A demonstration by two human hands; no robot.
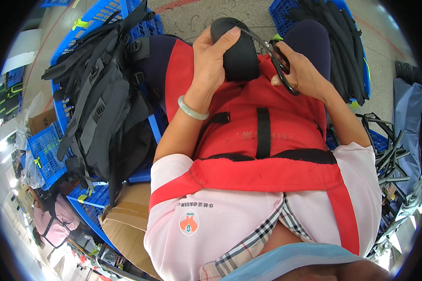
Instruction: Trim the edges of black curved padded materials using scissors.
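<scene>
My left hand grips a black, rounded fabric piece above my lap, its thumb pressed on the upper edge. Stitching runs along the piece's right side. In my right hand is a pair of scissors with dark handles, my fingers through the loops. The blades point up and left, with their tips at the top edge of the fabric piece near my left thumb. Whether the blades touch the fabric or a thread, I cannot tell. Under both hands lies my red apron.
To my left, a blue crate is heaped with black straps with buckles. Another blue crate at far right holds long black pieces. A cardboard box sits near left; thin black strips hang at right. Another person is at far left.
</scene>
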